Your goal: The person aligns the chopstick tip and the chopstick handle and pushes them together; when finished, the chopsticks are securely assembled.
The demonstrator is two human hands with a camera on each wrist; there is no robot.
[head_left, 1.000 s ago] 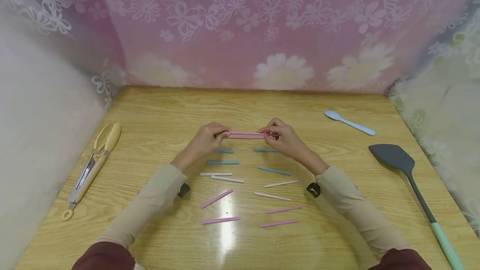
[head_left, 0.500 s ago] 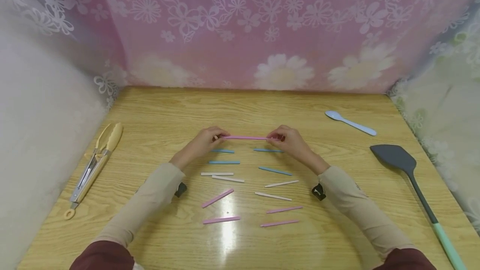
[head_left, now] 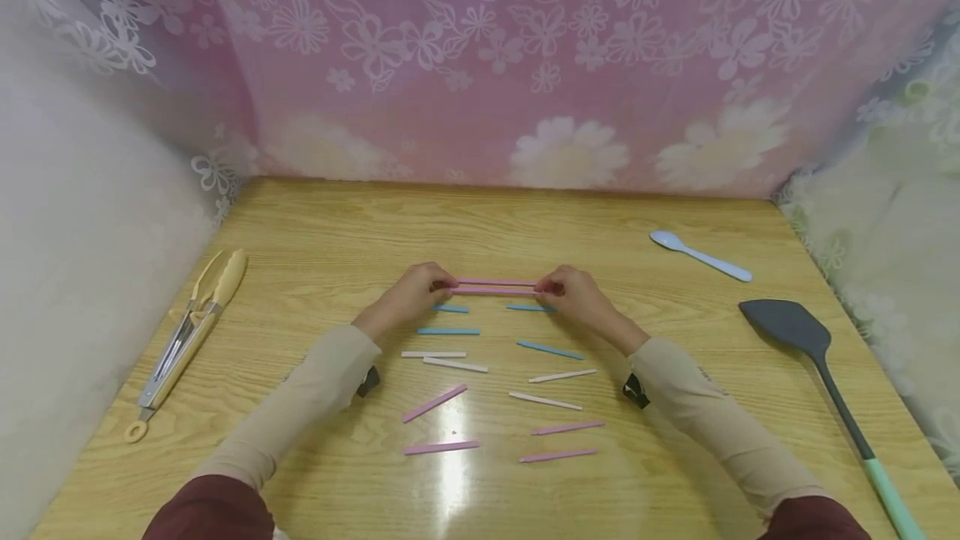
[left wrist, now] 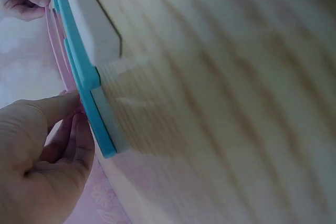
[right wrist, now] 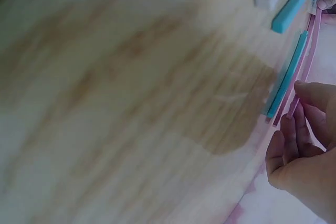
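Both hands grip one long, thin pink stick (head_left: 491, 291) by its ends, level and close over the table. My left hand (head_left: 415, 294) pinches its left end, with thumb and fingers also seen in the left wrist view. The right hand (head_left: 581, 300) pinches the other end; in the right wrist view that hand (right wrist: 307, 135) has thumb and fingertips on the stick. Just behind lies a second pink stick (head_left: 495, 281), partly hidden by the hands. Blue sticks (head_left: 448, 331) lie just in front of the hands, some partly covered.
Nearer the person lie white sticks (head_left: 433, 354) and pink sticks (head_left: 441, 447) in two loose columns. Yellow-handled tongs (head_left: 183, 340) lie at the left. A light blue spoon (head_left: 701, 257) and a dark spatula (head_left: 795, 332) with a green handle lie at the right.
The held pink stick has come toward the person, from behind the lying pink stick, across it, to in front of it. Both hands moved with it and keep their grip.
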